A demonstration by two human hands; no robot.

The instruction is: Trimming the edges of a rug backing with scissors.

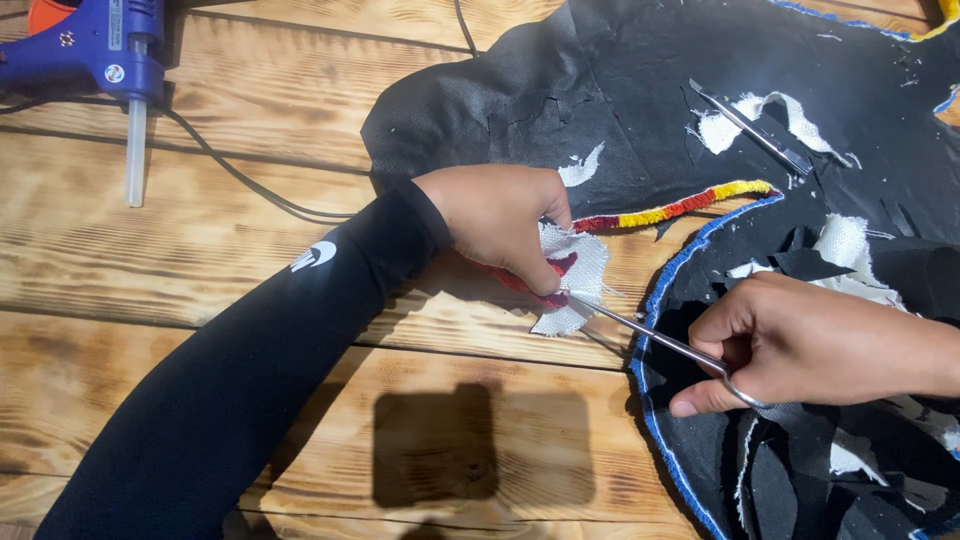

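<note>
**Trimming a limp backing scrap**

The left hand (497,222) pinches the white scrap (577,275) flat on the table (200,260), beside the black fabric (600,90). The right hand (800,345), fingers curled through the handles, holds the scissors (650,335), tips at the scrap. Light, floppy, fraying cloth: probably best gripped near the cut.

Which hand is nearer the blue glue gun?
Left. The left hand pinches white fabric right of the glue gun; the right hand, holding scissors, is farther right.
</note>
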